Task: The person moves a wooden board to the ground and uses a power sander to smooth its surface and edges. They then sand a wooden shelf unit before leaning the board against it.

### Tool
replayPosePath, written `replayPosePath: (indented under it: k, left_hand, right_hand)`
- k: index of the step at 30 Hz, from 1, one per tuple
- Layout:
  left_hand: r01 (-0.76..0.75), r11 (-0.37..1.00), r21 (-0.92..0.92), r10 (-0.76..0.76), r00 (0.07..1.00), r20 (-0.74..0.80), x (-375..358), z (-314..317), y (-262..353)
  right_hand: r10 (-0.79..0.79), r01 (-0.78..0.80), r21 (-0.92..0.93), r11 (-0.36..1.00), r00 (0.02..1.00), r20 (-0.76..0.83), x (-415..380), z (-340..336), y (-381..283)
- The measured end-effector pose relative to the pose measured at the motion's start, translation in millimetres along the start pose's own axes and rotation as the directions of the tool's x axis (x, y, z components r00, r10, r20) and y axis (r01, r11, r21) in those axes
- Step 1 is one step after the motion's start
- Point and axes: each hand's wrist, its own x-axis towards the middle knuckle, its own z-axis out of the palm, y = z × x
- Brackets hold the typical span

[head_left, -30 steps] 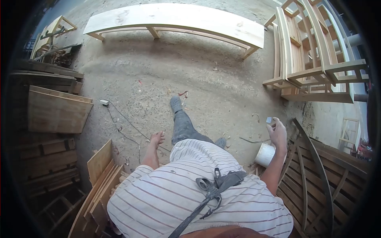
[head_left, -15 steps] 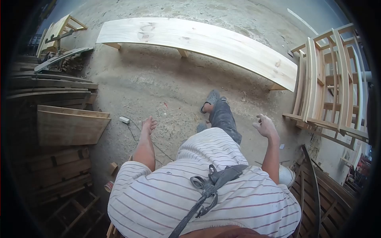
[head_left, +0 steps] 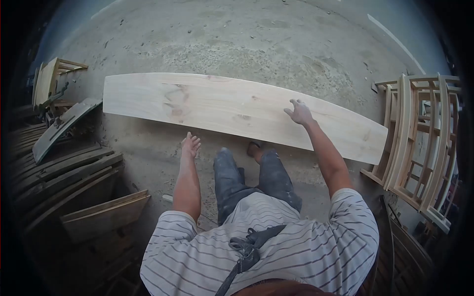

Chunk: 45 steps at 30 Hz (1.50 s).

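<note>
A long, pale wooden bench [head_left: 212, 101] with knots in its top stretches across the view in front of my legs. Over the right half of its top, my right hand [head_left: 299, 112] is held out with fingers apart and nothing in them. My left hand [head_left: 190, 145] hangs just short of the bench's near edge, fingers spread, empty. Pale dust coats the fingers of my right hand. The bench's legs are hidden under its top.
Slatted wooden frames [head_left: 410, 143] stand at the right end of the bench. On the left lie stacked dark boards [head_left: 59, 172], two leaning panels [head_left: 106, 217] and a tilted plank [head_left: 64, 128]. Another wooden piece [head_left: 47, 81] stands farther back at left.
I have stepped up to the bench, which now appears nearer. My right hand has moved forward over its top, and my left hand has come close to its near edge.
</note>
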Motion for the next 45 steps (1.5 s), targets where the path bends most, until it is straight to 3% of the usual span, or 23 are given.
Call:
replayPosePath:
  k: [3, 5, 6, 8, 9, 11, 13, 15, 17, 18, 20, 23, 24, 25, 27, 31, 37, 39, 43, 45]
  left_hand:
    - [0.060, 0.987, -0.152, -0.076, 0.991, -0.107, 61.0, 13.3, 42.9]
    - [0.163, 0.982, -0.100, -0.181, 0.961, -0.207, 90.0, 21.7, 65.5]
    - [0.216, 0.971, -0.099, -0.230, 0.958, -0.168, 101.3, 23.6, 74.5]
    - [0.311, 0.935, -0.170, -0.330, 0.939, -0.098, 120.2, 25.3, 81.4]
    - [0.340, 0.911, -0.234, -0.363, 0.930, -0.060, 129.5, 27.5, 88.6]
    - [0.333, 0.892, -0.306, -0.356, 0.934, -0.020, 131.4, 29.8, 89.0]
    - [0.271, 0.904, -0.330, -0.302, 0.952, -0.045, 146.7, 17.4, 80.9]
    - [0.271, 0.890, -0.367, -0.202, 0.955, 0.216, 167.4, -10.2, 76.3]
    - [0.156, 0.975, -0.156, -0.158, 0.988, 0.000, 163.4, -12.2, 78.5]
    - [0.148, 0.974, -0.173, -0.150, 0.989, 0.005, 145.7, -4.9, 83.0]
    - [0.163, 0.955, -0.246, -0.154, 0.986, 0.057, 111.2, -11.4, 92.5]
    - [0.098, 0.983, -0.153, -0.116, 0.987, -0.115, 33.0, -33.6, 114.6]
    - [0.163, 0.950, -0.266, -0.169, 0.986, 0.001, 17.1, -44.3, 124.2]
    - [0.138, 0.966, -0.219, -0.152, 0.987, -0.049, 6.8, -60.9, 130.8]
    - [0.171, 0.982, -0.087, -0.180, 0.976, -0.118, -15.9, -83.4, 148.7]
    - [0.183, 0.982, 0.046, -0.177, 0.979, -0.104, -39.3, -71.2, 169.8]
    - [0.116, 0.978, 0.172, -0.121, 0.992, 0.023, -59.5, -5.9, 171.8]
    - [0.105, 0.976, 0.191, -0.122, 0.989, 0.080, -64.5, 26.1, 162.6]
    - [0.104, 0.964, 0.247, -0.164, 0.957, 0.238, -87.5, 109.6, 141.0]
    - [0.016, 0.961, 0.277, -0.110, 0.939, 0.325, -114.2, 158.7, 119.8]
  right_hand:
    - [0.111, -0.110, -0.115, 0.987, 0.994, 0.001, 78.9, -0.1, -20.6]
    - [0.130, -0.149, -0.272, 0.951, 0.988, -0.086, 113.8, 16.2, -4.0]
    - [0.198, -0.222, -0.248, 0.943, 0.973, -0.120, 127.0, 15.5, 1.3]
    - [0.293, -0.269, -0.184, 0.945, 0.949, 0.118, 142.8, 17.2, 10.9]
    - [0.342, -0.321, -0.171, 0.932, 0.933, 0.110, 147.2, 16.9, 11.7]
    - [0.311, -0.285, -0.131, 0.949, 0.909, 0.276, 145.6, 12.5, 15.3]
    - [0.301, -0.288, -0.089, 0.953, 0.916, 0.266, 146.2, 17.0, 23.9]
    - [0.251, -0.239, -0.098, 0.966, 0.957, 0.143, 135.3, 16.3, 17.7]
    - [0.246, -0.243, -0.043, 0.969, 0.960, 0.136, 128.5, 17.4, 17.0]
    - [0.220, -0.222, 0.001, 0.975, 0.966, 0.132, 125.1, 13.0, 21.7]
    - [0.233, -0.235, 0.011, 0.972, 0.968, 0.089, 95.2, -4.3, 26.7]
    - [0.187, -0.188, 0.094, 0.978, 0.982, 0.024, 23.1, -27.8, -2.0]
    - [0.180, -0.178, 0.145, 0.973, 0.984, 0.000, -5.2, -34.8, -5.7]
    - [0.233, -0.226, 0.200, 0.953, 0.972, -0.014, -35.4, -40.4, -11.0]
    - [0.186, -0.174, 0.195, 0.965, 0.981, -0.048, -83.0, -53.0, -14.1]
    - [0.254, -0.206, 0.259, 0.944, 0.952, -0.168, -160.9, -44.3, -4.0]
    - [0.499, -0.378, 0.456, 0.806, 0.847, -0.181, -254.3, -19.5, 48.4]
    - [0.653, -0.423, 0.594, 0.684, 0.718, -0.241, -288.6, -24.8, 77.7]
    - [0.771, -0.518, 0.648, 0.558, 0.612, -0.175, -355.2, -38.0, 122.2]
    - [0.868, -0.496, 0.733, 0.466, 0.419, -0.268, -387.7, -40.5, 154.5]
